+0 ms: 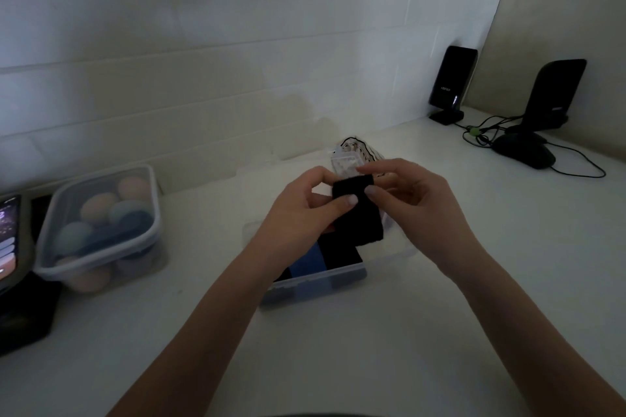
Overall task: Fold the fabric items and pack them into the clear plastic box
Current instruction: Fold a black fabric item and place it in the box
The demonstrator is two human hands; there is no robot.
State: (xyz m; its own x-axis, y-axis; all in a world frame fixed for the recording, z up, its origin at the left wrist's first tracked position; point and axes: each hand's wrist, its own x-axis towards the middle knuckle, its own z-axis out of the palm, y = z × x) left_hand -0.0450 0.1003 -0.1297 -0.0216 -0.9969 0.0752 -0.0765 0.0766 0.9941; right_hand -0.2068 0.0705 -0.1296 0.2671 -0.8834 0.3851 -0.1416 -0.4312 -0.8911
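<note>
A clear plastic box (pixel 342 276) sits on the white table in front of me, with folded black and blue fabric (pixel 310 262) inside. Above it I hold a black fabric piece (pixel 360 213). My left hand (pixel 305 210) pinches its upper left edge between thumb and fingers. My right hand (pixel 410 200) pinches its upper right corner. A white fabric item with black trim (pixel 352 154) lies just behind my hands, partly hidden by them.
A lidded clear container (pixel 98 230) of pastel rounded items stands at the left, next to a phone (pixel 8 237) on a dark stand. Two black speakers (pixel 452 81) (pixel 555 95), a mouse (pixel 525 152) and cables lie at the back right.
</note>
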